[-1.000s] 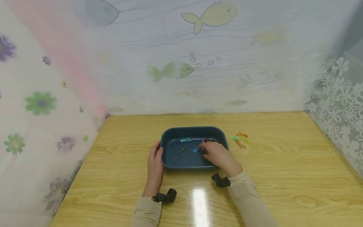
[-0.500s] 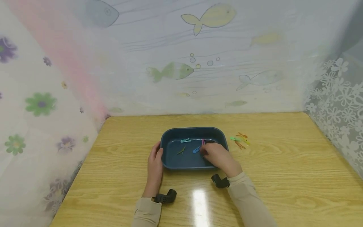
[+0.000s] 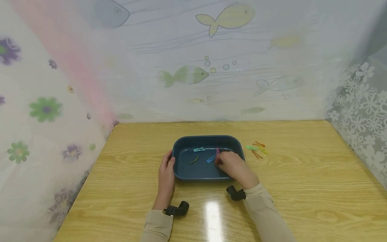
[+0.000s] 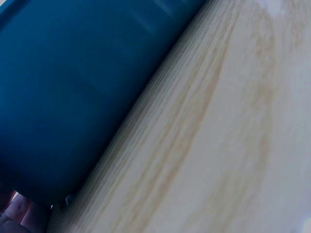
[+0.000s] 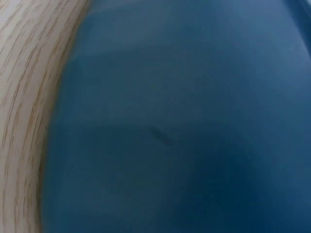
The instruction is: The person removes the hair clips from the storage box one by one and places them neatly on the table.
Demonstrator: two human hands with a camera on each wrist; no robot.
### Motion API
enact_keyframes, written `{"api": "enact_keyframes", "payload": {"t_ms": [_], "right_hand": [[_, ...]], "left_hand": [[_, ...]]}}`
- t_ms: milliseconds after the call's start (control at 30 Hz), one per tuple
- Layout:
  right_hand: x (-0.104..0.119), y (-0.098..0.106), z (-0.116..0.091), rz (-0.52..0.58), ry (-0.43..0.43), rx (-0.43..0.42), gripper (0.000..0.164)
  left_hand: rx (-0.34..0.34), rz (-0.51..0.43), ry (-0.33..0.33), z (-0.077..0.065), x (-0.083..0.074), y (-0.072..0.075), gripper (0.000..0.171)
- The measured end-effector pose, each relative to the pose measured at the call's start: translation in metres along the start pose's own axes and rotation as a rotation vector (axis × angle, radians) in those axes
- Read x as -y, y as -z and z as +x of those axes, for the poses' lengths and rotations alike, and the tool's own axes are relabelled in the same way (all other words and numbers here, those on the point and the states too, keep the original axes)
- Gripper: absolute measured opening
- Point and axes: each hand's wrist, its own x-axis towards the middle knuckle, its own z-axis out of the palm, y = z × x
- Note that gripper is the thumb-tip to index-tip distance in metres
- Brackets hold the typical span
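Note:
A dark blue rectangular basin (image 3: 187,174) sits on the wooden table. My left hand (image 3: 166,173) grips its left side, thumb at the rim and fingers along the outer wall. My right hand (image 3: 232,166) reaches over the front right rim, its fingers bent and bunched low inside. Right beside those fingertips lie a blue hair clip (image 3: 210,159) and a pink hair clip (image 3: 217,150). Whether the fingertips pinch a clip, I cannot tell. Farther left in the basin are a turquoise hair clip (image 3: 198,149) and a thin olive-green clip (image 3: 195,160).
Right of the basin, a small group of hair clips lies on the table (image 3: 302,174): a light green clip (image 3: 251,148), a yellow clip (image 3: 264,151) and orange clips (image 3: 257,154). A fish-patterned curtain (image 3: 181,107) hangs behind the table's far edge.
My right thumb and fingers have drawn closer together, low in the basin. The left hand, the basin and the clips stay as they were; the head view has shifted slightly.

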Motion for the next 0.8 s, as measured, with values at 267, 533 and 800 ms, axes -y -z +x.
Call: {"api": "enact_keyframes", "payload": {"t_ms": [267,533,800], "right_hand": [[-0.0012,0.0005,0.0008,0.015,0.021,-0.009,0.004],[-0.0036,0.0013,0.0022,0.046,0.025,-0.044,0.004],[-0.0045,0.0041,0.0018,0.109,0.018,-0.094,0.006]], "left_hand": [[0.002,0.002,0.005,0.0004,-0.0007,-0.0003,0.033],[0.005,-0.004,-0.009,0.0003,-0.0019,-0.0005,0.034],[0.017,-0.005,-0.003,-0.0003,-0.0015,0.0003,0.034]]}}
